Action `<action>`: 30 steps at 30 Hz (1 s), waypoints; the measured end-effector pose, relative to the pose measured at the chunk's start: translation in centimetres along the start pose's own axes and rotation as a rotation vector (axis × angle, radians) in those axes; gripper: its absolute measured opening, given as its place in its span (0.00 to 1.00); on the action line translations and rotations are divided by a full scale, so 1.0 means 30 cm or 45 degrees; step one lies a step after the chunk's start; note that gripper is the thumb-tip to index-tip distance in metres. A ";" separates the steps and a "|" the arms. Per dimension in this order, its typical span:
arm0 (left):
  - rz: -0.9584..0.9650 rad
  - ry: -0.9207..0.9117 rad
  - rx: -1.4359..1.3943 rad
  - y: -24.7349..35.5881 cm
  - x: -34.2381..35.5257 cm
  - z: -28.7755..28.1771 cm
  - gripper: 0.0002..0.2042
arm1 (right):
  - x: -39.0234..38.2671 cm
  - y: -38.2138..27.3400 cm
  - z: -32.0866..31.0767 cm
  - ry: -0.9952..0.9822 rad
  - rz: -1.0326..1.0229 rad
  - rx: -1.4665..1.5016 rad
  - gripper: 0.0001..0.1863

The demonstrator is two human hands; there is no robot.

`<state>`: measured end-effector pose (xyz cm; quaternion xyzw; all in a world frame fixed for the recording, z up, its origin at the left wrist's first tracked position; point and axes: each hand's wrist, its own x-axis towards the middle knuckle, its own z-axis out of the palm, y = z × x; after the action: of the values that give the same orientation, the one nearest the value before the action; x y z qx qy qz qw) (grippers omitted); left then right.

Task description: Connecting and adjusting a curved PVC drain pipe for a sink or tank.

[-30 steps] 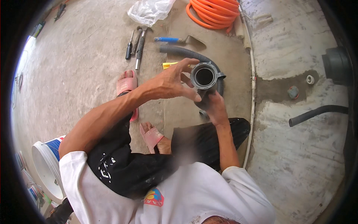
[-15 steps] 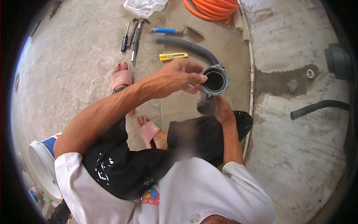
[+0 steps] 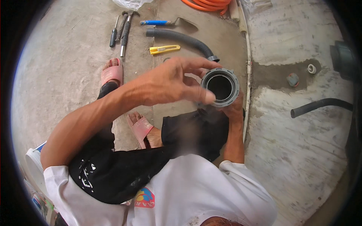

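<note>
A grey plastic pipe fitting [image 3: 235,83] is held up in front of me, its round, notched ring collar and dark bore turned upward. My left hand [image 3: 183,83] grips the collar from the left, thumb at the lower left rim and fingers at the upper left. Below and to the right, my right hand [image 3: 234,108] supports the fitting's body, its fingers mostly hidden behind it. Just beyond, a grey corrugated hose [image 3: 181,37] lies curved on the floor, its collared end near the fitting. A yellow utility knife [image 3: 164,49] lies beside that hose.
A blue-handled trowel [image 3: 169,23], a hammer [image 3: 127,34] and a screwdriver [image 3: 114,34] lie farther off. An orange hose coil [image 3: 207,4] sits at the far edge. From the right-hand wall juts a black pipe [image 3: 320,105]. A white bucket [image 3: 34,162] stands at left.
The fitting has come closer to my head, and its lower opening is now hidden. My left thumb has shifted to the lower rim. The floor things appear farther left and up.
</note>
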<state>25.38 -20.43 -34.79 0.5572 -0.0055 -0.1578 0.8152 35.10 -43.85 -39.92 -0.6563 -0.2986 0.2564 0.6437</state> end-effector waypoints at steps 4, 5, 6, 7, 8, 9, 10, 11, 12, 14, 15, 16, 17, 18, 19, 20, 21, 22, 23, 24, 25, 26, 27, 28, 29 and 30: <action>0.246 0.179 0.378 -0.019 -0.014 0.061 0.40 | -0.001 0.001 -0.007 0.140 0.035 -0.194 0.35; 0.270 0.263 0.538 -0.015 -0.014 0.073 0.42 | -0.001 0.006 -0.005 0.182 -0.006 -0.168 0.34; 0.263 0.264 0.536 -0.009 -0.011 0.082 0.42 | -0.002 0.010 -0.004 0.224 -0.047 -0.142 0.33; 0.295 0.287 0.650 -0.004 -0.007 0.089 0.41 | -0.005 0.014 -0.006 0.224 -0.041 -0.138 0.33; 0.332 0.314 0.764 -0.003 -0.008 0.092 0.40 | -0.005 0.015 -0.006 0.216 -0.086 -0.186 0.32; 0.328 0.319 0.763 -0.011 -0.004 0.094 0.40 | -0.005 0.016 -0.006 0.208 -0.131 -0.234 0.30; 0.428 0.347 0.814 -0.020 0.002 0.095 0.39 | -0.008 0.018 -0.006 0.204 -0.129 -0.231 0.30; 0.532 0.373 0.865 -0.013 0.004 0.098 0.39 | -0.015 0.018 -0.005 0.217 -0.141 -0.284 0.29; 0.533 0.374 0.864 -0.005 0.000 0.098 0.39 | -0.021 0.016 -0.005 0.231 -0.152 -0.337 0.29; 0.376 0.287 0.804 0.009 -0.008 0.096 0.35 | -0.034 0.002 0.003 0.189 -0.170 -0.381 0.32; 0.376 0.284 0.804 0.007 -0.005 0.097 0.35 | -0.039 -0.003 0.005 0.148 -0.188 -0.424 0.35; 0.366 0.278 0.762 0.006 -0.001 0.098 0.35 | -0.046 -0.001 0.006 0.151 -0.187 -0.425 0.35; 0.353 0.276 0.720 0.001 -0.001 0.100 0.35 | -0.054 0.004 0.008 0.166 -0.257 -0.565 0.39; 0.351 0.275 0.720 -0.005 0.000 0.102 0.35 | -0.060 0.007 0.009 0.180 -0.327 -0.706 0.43; 0.347 0.276 0.718 -0.010 0.002 0.104 0.35 | -0.061 0.005 0.007 0.181 -0.325 -0.705 0.43; 0.341 0.277 0.717 -0.014 0.003 0.104 0.36 | -0.058 0.002 0.004 0.168 -0.431 -0.815 0.45; 0.338 0.277 0.717 -0.018 0.004 0.103 0.36 | -0.058 0.001 0.002 0.154 -0.538 -0.925 0.48; 0.345 0.280 0.711 -0.022 0.005 0.102 0.36 | -0.059 0.003 0.004 0.154 -0.536 -0.923 0.48; 0.356 0.281 0.705 -0.020 0.006 0.101 0.36 | -0.059 0.003 0.006 0.176 -0.544 -0.886 0.47; 0.356 0.279 0.705 -0.019 0.005 0.103 0.36 | -0.059 0.004 0.006 0.197 -0.551 -0.849 0.46; 0.316 0.275 0.698 -0.019 0.003 0.106 0.36 | -0.059 0.009 0.004 0.199 -0.551 -0.850 0.46; 0.275 0.272 0.691 -0.016 0.000 0.111 0.36 | -0.062 0.017 -0.001 0.199 -0.501 -0.760 0.44; 0.276 0.271 0.689 -0.013 0.000 0.115 0.36 | -0.064 0.022 -0.004 0.200 -0.451 -0.671 0.43; 0.294 0.268 0.714 -0.010 0.000 0.119 0.37 | -0.065 0.017 -0.005 0.201 -0.450 -0.673 0.43; 0.314 0.266 0.737 -0.011 0.001 0.121 0.37 | -0.066 0.005 -0.003 0.200 -0.419 -0.721 0.40; 0.315 0.265 0.734 -0.014 0.001 0.123 0.37 | -0.068 -0.002 -0.002 0.200 -0.387 -0.770 0.38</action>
<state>24.62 -23.91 -33.78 0.7732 -0.0343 0.0084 0.6332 33.73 -45.37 -39.97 -0.7831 -0.4048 0.0063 0.4720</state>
